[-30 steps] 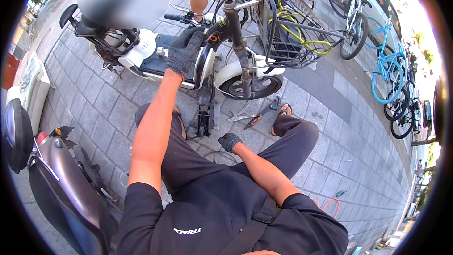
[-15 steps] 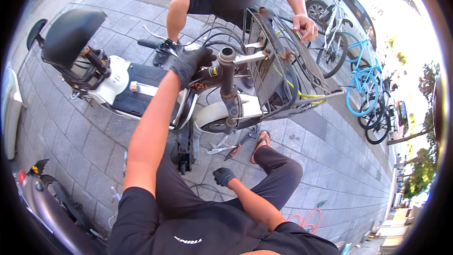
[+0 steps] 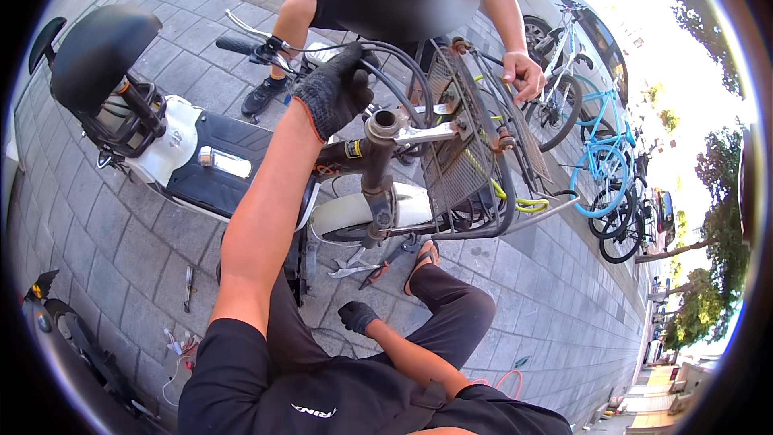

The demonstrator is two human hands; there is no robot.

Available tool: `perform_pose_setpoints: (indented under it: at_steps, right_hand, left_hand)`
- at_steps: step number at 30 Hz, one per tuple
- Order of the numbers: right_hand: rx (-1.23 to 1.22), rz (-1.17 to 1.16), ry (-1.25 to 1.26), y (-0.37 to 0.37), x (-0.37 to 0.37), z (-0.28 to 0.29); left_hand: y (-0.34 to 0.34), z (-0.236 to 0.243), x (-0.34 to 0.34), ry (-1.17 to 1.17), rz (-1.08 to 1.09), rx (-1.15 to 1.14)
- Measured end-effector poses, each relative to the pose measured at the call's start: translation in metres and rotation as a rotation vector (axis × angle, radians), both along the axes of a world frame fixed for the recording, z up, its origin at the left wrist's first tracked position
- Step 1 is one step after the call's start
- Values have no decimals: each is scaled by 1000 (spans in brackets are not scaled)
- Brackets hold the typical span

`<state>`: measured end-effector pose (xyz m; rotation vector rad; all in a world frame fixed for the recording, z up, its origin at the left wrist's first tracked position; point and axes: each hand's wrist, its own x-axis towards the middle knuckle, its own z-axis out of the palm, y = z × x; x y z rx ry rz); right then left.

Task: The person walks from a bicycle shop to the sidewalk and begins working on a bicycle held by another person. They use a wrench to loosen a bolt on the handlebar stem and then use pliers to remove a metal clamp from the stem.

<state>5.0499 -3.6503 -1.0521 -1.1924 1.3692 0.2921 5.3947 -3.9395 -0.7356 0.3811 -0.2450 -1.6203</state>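
Note:
My left hand [image 3: 334,95], in a dark knit glove, is raised beside the bare steering tube [image 3: 384,133] of a white electric scooter. Its fingers are closed round black cables [image 3: 386,48] that arch over toward the wire front basket [image 3: 459,169]. Beyond it, the loose handlebar grip [image 3: 235,45] with its silver brake lever lies off to the left. My right hand [image 3: 357,316], gloved too, is low between my legs with its fingers curled in, and nothing shows in it. A white front fender [image 3: 330,216] sits under the tube.
Across the scooter another person sits, one hand [image 3: 523,76] by the basket. A wrench [image 3: 350,268] and red-handled pliers [image 3: 374,275] lie on the paving near my foot. A thin metal tool [image 3: 188,288] lies at left. The scooter seat [image 3: 105,56] stands far left; parked bicycles [image 3: 600,169] line the right.
My left hand has risen with the cables and moved slightly to the right. The handlebar grip and lever have shifted up and left. My right hand stays curled; the whole view has shifted a little.

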Motion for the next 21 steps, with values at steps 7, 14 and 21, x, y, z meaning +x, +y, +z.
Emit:
perform_pose_setpoints:
  at_steps: [7, 14, 21]
  right_hand:
    - [-92, 56, -23, 4, -13, -25]
    - [-416, 432, 94, 12, -18, -54]
    - [-332, 75, 257, 6, -18, -9]
  left_hand:
    - [-20, -2, -27, -361, -138, 138]
    - [-15, -18, -5, -818, -66, 61]
    - [0, -40, 17, -1036, 250, -34]
